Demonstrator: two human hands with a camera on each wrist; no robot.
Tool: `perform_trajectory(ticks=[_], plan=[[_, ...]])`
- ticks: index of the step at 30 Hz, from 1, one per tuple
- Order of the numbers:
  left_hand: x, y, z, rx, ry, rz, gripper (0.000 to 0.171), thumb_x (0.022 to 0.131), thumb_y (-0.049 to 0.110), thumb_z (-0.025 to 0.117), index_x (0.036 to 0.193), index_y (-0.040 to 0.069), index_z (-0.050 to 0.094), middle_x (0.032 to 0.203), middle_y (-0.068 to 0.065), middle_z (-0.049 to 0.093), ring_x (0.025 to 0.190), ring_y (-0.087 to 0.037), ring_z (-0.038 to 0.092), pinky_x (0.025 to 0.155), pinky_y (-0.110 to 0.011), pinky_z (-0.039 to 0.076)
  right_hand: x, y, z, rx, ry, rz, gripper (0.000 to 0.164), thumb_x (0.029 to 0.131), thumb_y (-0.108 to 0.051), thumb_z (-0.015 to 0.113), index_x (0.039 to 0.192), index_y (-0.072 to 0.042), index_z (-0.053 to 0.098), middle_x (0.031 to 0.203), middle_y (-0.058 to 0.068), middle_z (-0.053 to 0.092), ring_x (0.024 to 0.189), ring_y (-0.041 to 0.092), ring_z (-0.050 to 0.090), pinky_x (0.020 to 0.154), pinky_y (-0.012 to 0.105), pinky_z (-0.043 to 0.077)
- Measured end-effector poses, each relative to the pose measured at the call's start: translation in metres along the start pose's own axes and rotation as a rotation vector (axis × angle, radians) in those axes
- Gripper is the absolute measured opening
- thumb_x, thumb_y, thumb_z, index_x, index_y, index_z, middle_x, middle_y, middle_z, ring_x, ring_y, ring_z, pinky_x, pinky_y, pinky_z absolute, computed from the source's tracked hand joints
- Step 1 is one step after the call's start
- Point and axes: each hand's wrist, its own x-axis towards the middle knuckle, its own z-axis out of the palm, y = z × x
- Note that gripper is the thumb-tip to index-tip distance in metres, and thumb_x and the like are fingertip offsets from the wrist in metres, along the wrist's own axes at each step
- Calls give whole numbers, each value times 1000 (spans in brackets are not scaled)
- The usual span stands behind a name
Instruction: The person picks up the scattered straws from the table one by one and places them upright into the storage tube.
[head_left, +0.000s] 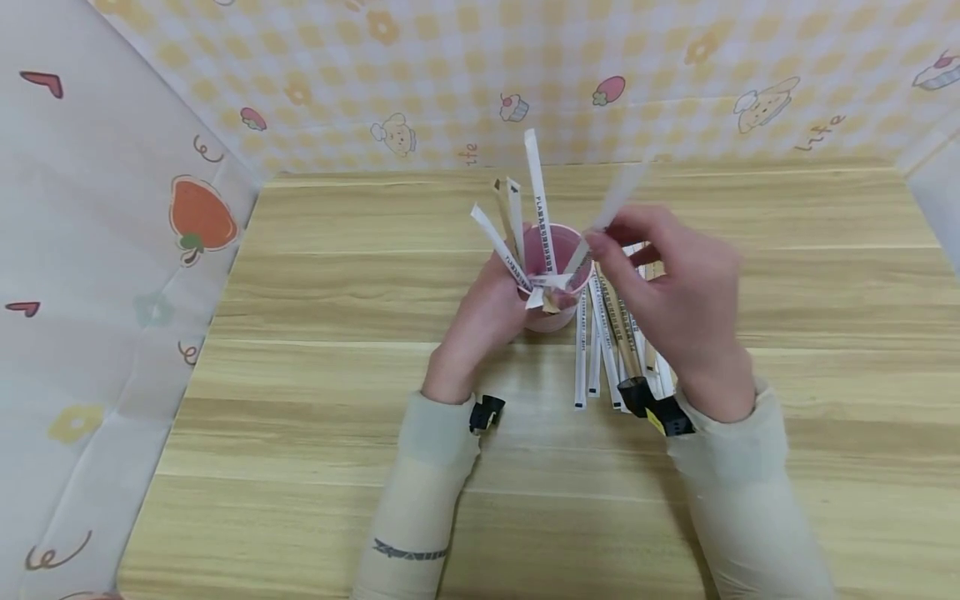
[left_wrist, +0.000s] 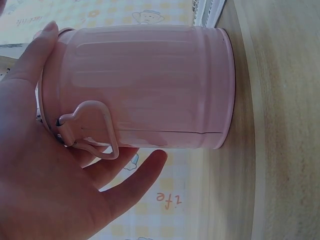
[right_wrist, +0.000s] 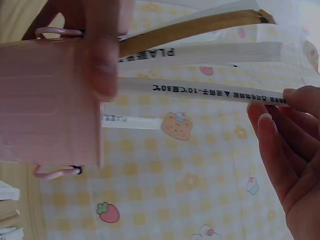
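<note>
My left hand (head_left: 483,308) grips a small pink bucket (left_wrist: 140,80) near its rim, with the thumb over the edge. A little wire handle (left_wrist: 107,122) hangs on the bucket's side in the left wrist view. Several paper-wrapped straws stand in it, among them a white one (head_left: 537,187) and a brown one (right_wrist: 200,30). Between thumb and fingertips, my right hand (head_left: 678,287) pinches another white wrapped straw (right_wrist: 200,91), slanting up from the bucket's mouth. The straws' lower ends inside the bucket are mostly hidden.
On the wooden table (head_left: 300,400), a pile of white and brown wrapped straws (head_left: 600,333) lies right of the bucket, partly under my right hand. A yellow checked backdrop (head_left: 450,75) rises behind the table, and a white patterned sheet (head_left: 90,250) stands at the left.
</note>
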Motion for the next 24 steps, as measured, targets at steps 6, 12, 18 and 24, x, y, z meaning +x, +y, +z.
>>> perform_trajectory(ticks=[6,12,18,24], plan=[[2,1,-1,-57,-20,27,52,83,29,63,130,26,40,121,4,49,108,-6,45,92,-25,36,-3,6,11,-56,-231,-43,17,81,-16,66,93,-4,63,79,4,66,65,12,61,55,28,50],[0,0,-1,66,0,29,52,88,27,55,135,20,34,126,-1,45,112,-10,44,93,-23,35,-6,12,20,-42,-376,-37,17,82,-19,65,93,-7,64,76,-1,66,65,6,60,54,23,47],[-1,0,-1,77,17,36,48,88,23,55,132,17,37,120,-1,46,107,-9,45,90,-21,36,-7,15,20,-131,-539,27,17,83,-22,63,96,-10,64,77,-3,66,63,8,58,51,25,42],[0,1,-1,42,18,26,47,86,31,59,127,19,40,118,1,47,106,-7,45,88,-22,38,-6,20,18,-166,-623,43,17,82,-15,64,99,-9,65,81,-1,66,65,11,57,58,28,45]])
